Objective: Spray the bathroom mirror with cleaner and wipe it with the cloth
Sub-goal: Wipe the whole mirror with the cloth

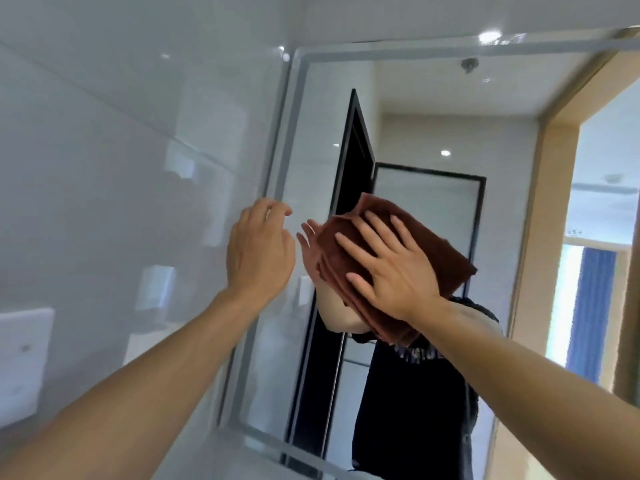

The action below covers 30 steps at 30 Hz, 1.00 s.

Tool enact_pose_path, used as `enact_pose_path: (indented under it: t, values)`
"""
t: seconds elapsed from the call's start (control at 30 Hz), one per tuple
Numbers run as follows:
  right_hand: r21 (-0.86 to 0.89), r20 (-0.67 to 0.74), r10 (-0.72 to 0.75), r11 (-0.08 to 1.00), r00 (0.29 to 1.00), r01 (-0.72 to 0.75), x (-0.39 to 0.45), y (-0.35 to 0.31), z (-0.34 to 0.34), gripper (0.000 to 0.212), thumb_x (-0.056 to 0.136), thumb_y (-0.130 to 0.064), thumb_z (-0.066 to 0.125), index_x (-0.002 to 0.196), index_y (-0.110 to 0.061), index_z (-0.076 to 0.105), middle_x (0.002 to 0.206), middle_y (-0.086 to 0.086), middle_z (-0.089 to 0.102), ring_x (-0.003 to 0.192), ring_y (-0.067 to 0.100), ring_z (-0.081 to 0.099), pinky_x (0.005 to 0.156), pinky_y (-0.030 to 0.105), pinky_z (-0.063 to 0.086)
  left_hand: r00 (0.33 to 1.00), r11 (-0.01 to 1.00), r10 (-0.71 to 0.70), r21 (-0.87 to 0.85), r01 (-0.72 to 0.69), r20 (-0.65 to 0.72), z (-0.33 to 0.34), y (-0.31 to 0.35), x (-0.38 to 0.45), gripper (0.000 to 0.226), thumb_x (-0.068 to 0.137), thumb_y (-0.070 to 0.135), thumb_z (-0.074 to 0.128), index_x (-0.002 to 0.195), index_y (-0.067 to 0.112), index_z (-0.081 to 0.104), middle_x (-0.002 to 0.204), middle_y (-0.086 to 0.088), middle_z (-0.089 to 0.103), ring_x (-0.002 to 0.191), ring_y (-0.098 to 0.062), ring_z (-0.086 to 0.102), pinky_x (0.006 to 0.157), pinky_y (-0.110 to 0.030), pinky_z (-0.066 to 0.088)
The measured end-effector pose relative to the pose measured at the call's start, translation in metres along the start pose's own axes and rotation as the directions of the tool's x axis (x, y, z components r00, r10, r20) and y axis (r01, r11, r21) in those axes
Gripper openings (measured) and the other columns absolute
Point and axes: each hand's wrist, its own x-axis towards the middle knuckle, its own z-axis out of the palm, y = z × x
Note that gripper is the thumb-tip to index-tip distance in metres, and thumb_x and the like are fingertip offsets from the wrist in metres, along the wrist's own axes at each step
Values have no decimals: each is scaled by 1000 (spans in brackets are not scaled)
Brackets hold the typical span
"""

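Observation:
The bathroom mirror (pixel 426 109) with a frosted border fills the centre and right of the head view. A folded reddish-brown cloth (pixel 446 251) lies flat against the glass under my right hand (pixel 391 268), whose fingers are spread and pressed on it. My left hand (pixel 259 251) rests by the mirror's left edge, fingers loosely curled, holding nothing. The glass reflects both hands and my dark shirt. No spray bottle is in view.
A glossy white tiled wall (pixel 121 150) runs along the left. A white wall-mounted box (pixel 24 362) sits low on the left. A wood-coloured door frame (pixel 540 271) borders the mirror on the right, with a blue curtain (pixel 588 313) beyond.

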Motion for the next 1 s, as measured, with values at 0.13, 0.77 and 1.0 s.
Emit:
enact_pose_path:
  t: [0.13, 0.77, 1.0]
  values:
    - [-35, -86, 235, 971, 968, -238, 48, 56, -13, 66, 95, -61, 27, 156, -32, 25, 163, 8, 25, 151, 28, 17, 123, 50, 9, 993, 994, 105, 33, -107, 60, -15, -11, -8, 39, 93, 3, 49, 130, 12, 57, 136, -4, 53, 123, -23, 49, 101, -35, 42]
    - [203, 1, -41, 978, 999, 40, 58, -165, 35, 63, 100, -49, 33, 155, -21, 29, 163, 11, 23, 153, 32, 9, 123, 53, 3, 994, 987, -93, -125, 99, 52, -18, -53, -41, 27, 97, 4, 39, 110, 17, 59, 115, 3, 55, 106, -14, 52, 84, -16, 34]
    - [225, 146, -341, 925, 928, 305, -33, -204, 48, 66, 97, -51, 38, 156, -22, 28, 164, 11, 21, 153, 31, 9, 124, 50, -2, 981, 994, -109, 5, 109, 159, -26, -62, -96, 34, 91, -1, 40, 117, 9, 61, 125, -8, 55, 109, -26, 56, 86, -39, 50]
